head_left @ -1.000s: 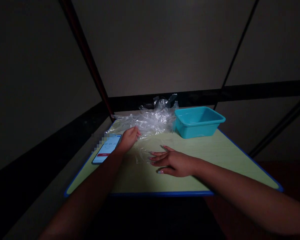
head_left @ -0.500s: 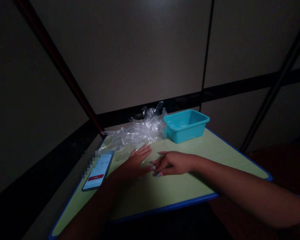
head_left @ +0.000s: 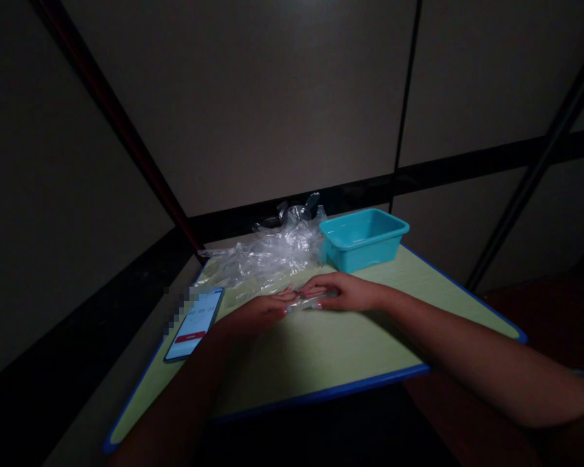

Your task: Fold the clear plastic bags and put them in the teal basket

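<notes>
Thin clear plastic [head_left: 304, 303] shows between my two hands, low over the middle of the table. My left hand [head_left: 265, 309] is closed on its left side, thumb beneath the fingers. On the right side my right hand [head_left: 345, 292] pinches it, fingers pointing left and thumb below. The fingertips of both hands almost meet. Just beyond them lies a crumpled heap of shiny, transparent plastic pieces [head_left: 277, 250]; their exact kind is hard to make out in the dim light.
A turquoise plastic basin [head_left: 365, 253] stands behind my right hand, at the far side of the pale table [head_left: 331, 363] with its blue edge. A phone [head_left: 194, 327] with a lit screen lies by the left edge. Wall panels [head_left: 282, 110] rise behind the table.
My left hand, spread flat before, has closed. My right hand has moved slightly up and away from me. Clear plastic now shows held between the two.
</notes>
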`<state>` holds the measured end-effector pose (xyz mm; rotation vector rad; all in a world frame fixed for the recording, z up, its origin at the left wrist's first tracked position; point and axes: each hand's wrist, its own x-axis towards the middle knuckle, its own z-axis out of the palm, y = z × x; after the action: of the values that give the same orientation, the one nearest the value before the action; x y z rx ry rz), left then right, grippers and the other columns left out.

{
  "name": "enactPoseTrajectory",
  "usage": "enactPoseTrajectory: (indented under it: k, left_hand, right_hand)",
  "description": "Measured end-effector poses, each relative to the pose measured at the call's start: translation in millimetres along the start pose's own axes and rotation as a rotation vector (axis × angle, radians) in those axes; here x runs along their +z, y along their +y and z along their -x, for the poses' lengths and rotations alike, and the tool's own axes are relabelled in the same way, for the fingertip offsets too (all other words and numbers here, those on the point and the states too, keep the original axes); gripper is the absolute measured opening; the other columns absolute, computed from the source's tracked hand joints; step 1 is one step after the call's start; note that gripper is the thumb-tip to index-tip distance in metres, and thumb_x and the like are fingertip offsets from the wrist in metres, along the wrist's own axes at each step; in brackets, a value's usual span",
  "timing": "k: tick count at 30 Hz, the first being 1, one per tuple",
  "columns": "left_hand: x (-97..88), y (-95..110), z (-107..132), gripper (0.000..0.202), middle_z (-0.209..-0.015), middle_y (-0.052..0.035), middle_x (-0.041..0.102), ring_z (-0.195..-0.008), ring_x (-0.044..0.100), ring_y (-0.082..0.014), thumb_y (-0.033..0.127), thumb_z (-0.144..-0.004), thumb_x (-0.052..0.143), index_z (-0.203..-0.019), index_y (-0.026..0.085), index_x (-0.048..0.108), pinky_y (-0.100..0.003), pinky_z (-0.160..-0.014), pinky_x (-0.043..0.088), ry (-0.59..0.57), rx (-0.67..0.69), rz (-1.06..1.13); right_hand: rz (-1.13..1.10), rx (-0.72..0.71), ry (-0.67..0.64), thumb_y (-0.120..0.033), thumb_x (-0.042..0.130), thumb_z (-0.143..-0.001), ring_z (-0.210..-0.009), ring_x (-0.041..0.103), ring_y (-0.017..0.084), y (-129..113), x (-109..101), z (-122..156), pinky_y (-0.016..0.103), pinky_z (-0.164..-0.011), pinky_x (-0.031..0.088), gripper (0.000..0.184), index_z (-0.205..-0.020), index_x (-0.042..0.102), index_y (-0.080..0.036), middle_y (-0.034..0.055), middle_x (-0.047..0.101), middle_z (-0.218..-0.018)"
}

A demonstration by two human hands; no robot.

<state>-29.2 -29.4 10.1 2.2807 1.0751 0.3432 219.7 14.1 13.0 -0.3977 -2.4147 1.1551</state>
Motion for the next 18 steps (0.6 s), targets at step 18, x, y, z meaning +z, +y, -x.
enactPoseTrajectory:
  k: [18]
  left_hand:
    - [-33.9, 3, 20, 0.03, -0.11, -0.0017, 0.067, -0.1, 0.063, -0.0196, 0.033, -0.076, 0.061, -0.104, 0.029, 0.067, -0.03, -0.089, 0.044, 0.033, -0.172, 0.205]
  right_hand:
    - [0.039, 0.133, -0.077, -0.029, 0.052, -0.085, -0.1, 0.06, 0.018, 1, -8, 2, 0.031, -0.087, 0.044, 0.04, -0.118, 0.059, -0.009, 0.0118, 0.062, -0.116]
